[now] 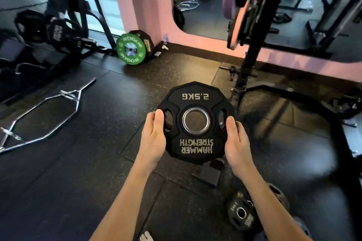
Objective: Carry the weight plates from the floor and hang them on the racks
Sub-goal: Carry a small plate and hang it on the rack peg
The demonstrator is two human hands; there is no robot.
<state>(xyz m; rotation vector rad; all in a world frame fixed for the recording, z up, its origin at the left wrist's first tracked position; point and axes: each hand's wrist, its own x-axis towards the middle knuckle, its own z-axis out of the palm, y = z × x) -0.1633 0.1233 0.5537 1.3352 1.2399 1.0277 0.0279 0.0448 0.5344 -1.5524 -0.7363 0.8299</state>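
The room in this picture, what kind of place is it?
Most likely a gym's free-weight area: a 2.5 kg Hammer Strength plate held in both hands, a green Rogue bumper plate, a hex bar on rubber flooring.

Dim gym, my view. Daylight enters through the window [105, 4] at upper left; soft glare patches on the rubber floor [313, 164] at right. Wide-angle bending at the edges: the rack upright [248, 60] leans. Hanging plates [242, 15] at top show motion blur; centre reads sharp, lettering legible.
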